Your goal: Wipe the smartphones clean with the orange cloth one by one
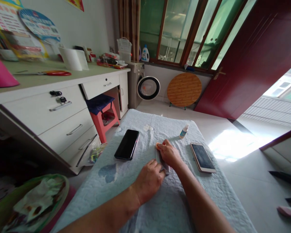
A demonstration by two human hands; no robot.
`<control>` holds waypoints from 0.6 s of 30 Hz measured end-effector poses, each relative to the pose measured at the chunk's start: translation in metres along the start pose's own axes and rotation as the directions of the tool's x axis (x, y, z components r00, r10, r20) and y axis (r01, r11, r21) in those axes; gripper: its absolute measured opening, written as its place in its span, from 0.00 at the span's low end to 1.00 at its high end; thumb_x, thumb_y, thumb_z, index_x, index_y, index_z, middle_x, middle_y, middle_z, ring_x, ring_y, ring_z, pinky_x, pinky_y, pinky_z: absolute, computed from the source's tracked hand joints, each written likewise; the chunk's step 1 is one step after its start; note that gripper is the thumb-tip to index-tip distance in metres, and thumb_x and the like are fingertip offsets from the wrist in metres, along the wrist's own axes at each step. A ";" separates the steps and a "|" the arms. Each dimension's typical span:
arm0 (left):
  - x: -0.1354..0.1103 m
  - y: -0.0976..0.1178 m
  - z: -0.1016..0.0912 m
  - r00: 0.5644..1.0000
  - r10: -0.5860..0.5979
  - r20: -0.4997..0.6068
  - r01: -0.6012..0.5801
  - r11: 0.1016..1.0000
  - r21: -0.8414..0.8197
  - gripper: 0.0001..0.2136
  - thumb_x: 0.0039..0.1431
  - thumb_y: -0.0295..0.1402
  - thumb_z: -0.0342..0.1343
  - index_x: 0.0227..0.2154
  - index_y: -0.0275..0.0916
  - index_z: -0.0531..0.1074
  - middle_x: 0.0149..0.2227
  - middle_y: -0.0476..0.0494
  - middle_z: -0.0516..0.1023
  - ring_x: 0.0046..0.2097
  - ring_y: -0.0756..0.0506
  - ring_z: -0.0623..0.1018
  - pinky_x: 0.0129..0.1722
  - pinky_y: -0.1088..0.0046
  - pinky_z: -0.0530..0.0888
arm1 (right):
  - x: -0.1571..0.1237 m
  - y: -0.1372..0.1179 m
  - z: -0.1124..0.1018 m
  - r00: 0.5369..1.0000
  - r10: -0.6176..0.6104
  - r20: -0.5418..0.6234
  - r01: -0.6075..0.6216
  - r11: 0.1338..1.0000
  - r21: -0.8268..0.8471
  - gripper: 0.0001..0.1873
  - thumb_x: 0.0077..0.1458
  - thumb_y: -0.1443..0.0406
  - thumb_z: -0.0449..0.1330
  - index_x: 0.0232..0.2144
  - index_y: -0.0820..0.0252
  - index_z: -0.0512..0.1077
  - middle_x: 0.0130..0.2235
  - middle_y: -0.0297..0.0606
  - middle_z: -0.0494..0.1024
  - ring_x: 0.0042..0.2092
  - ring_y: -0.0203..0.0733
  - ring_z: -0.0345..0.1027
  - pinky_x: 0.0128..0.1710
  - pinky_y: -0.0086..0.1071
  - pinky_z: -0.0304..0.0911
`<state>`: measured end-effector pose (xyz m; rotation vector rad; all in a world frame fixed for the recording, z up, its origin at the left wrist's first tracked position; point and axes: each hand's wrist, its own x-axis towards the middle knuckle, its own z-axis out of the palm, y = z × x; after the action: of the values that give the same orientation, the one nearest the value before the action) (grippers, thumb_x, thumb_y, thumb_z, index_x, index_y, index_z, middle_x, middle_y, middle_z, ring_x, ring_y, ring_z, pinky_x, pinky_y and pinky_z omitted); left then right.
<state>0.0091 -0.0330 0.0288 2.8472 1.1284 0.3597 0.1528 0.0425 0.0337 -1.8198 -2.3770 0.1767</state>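
My forearms (109,207) lie nearest the camera, over the blue cover (140,119); at left, black phone (127,144), flat, screen up and dark, apart from both hands; next, my left hand (149,179), fingers curled at the near end of the grey phone (159,156); whether they close on it I cannot tell; the grey phone lies on the cover, partly hidden by my hands; my right hand (169,153) has its fingertips pinched on an orange pad (158,146), set at the grey phone's far end; beyond, bottle (184,131), upright; at right, pale phone (202,157), screen up, unheld; I judge the pad work under way and unfinished; whether the other two phones are done or pending cannot be established.
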 end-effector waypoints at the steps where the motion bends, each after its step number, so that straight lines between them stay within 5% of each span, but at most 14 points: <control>1: 0.001 -0.001 0.000 1.000 -0.003 0.003 0.003 1.000 -0.009 0.07 0.64 0.27 0.48 0.36 0.39 0.71 0.34 0.44 0.72 0.41 0.42 0.70 0.43 0.65 0.70 | 0.001 0.002 0.000 1.000 0.019 0.000 -0.019 1.000 -0.001 0.20 0.66 0.58 0.41 0.42 0.52 0.72 0.40 0.36 0.68 0.29 0.32 0.61 0.29 0.28 0.49; 10: 0.001 -0.002 0.004 0.998 -0.058 0.032 0.061 0.995 -0.082 0.08 0.64 0.26 0.46 0.34 0.40 0.70 0.37 0.45 0.71 0.41 0.43 0.69 0.40 0.68 0.72 | 0.002 0.027 0.002 0.988 0.150 -0.049 -0.147 0.988 0.056 0.18 0.65 0.63 0.43 0.34 0.59 0.72 0.35 0.37 0.67 0.32 0.33 0.61 0.34 0.27 0.52; 18: 0.003 -0.006 0.004 0.999 -0.032 0.044 0.037 0.990 -0.133 0.09 0.64 0.25 0.45 0.36 0.39 0.70 0.38 0.44 0.70 0.43 0.43 0.69 0.44 0.67 0.71 | 0.010 0.026 0.005 0.991 0.132 -0.032 -0.129 0.988 0.083 0.15 0.63 0.64 0.47 0.33 0.59 0.72 0.37 0.38 0.67 0.37 0.34 0.63 0.38 0.26 0.53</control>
<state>0.0081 -0.0263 0.0251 2.7030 1.1005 0.3572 0.1742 0.0588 0.0242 -1.9246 -2.1935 0.2467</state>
